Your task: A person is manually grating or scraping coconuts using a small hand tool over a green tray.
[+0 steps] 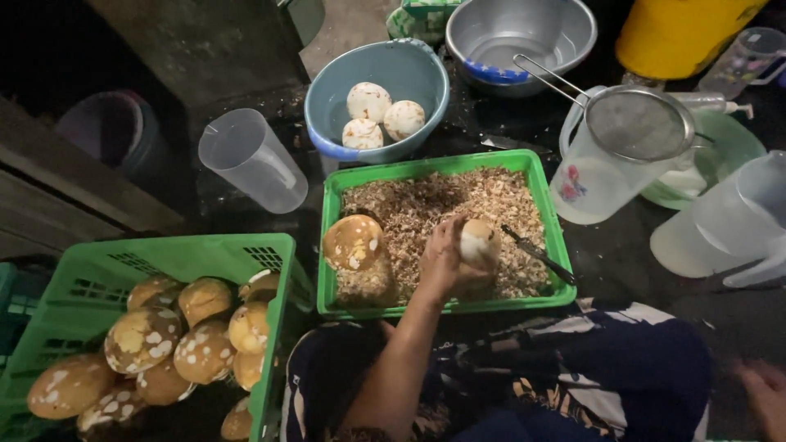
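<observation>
My left hand (442,260) reaches over the green tray (426,170) and grips a small round coconut kernel (479,243), pale with brown patches. The tray is filled with brown shavings (458,200). A larger brown, white-speckled kernel (354,241) rests at the tray's left end. A dark-handled knife (536,254) lies on the shavings just right of the held kernel. My right hand (765,397) shows only partly and blurred at the bottom right edge, away from the tray. Whether it holds anything cannot be made out.
A blue bowl (409,69) behind the tray holds three white peeled kernels (375,113). A green crate (106,262) at left holds several brown kernels. Also here are a metal bowl (524,29), a strainer (639,123) on a jug, clear jugs (250,160) and a yellow container (679,33).
</observation>
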